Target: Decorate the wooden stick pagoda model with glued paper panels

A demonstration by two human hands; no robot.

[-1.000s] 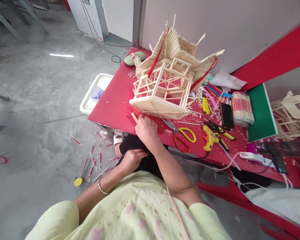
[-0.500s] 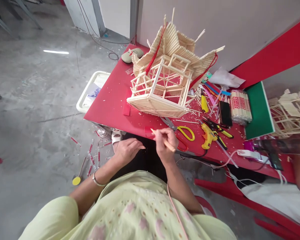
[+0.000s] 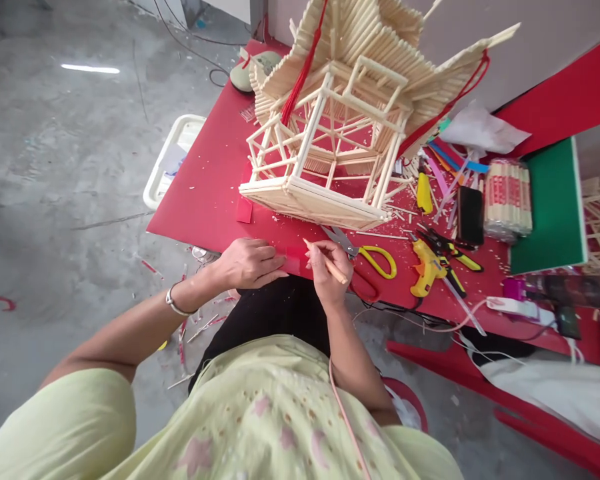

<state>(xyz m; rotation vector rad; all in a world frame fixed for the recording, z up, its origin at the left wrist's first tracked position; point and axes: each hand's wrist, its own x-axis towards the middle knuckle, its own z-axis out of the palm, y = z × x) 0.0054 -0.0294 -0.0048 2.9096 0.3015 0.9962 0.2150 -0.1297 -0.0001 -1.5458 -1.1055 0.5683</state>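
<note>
My left hand (image 3: 254, 263) lies at the front edge of the red table, palm down with its fingers stretched out. Its fingertips reach a small red paper piece (image 3: 294, 259) lying on the tabletop; whether they press on it I cannot tell. In my right hand (image 3: 330, 277) is a thin wood-coloured pencil (image 3: 337, 272), its pointed end tilted to the left just above the table. Beyond both hands stands a pavilion model (image 3: 315, 200) built of pale wooden sticks, with red tassels hanging from its roof. Scissors (image 3: 377, 260) with yellow handles lie right beside my right hand.
To the right lie a yellow glue gun (image 3: 427, 267), pliers (image 3: 450, 253), a phone (image 3: 470, 217) and a bundle of sticks (image 3: 507, 197). A green board (image 3: 553, 207) stands behind them. At far right sits another person in white clothing (image 3: 555, 393). A white tray (image 3: 153, 190) is left of the table.
My left hand has moved up and forward from my lap onto the table edge by the red paper. My right hand keeps the pencil, slightly higher. The view has shifted closer to the model.
</note>
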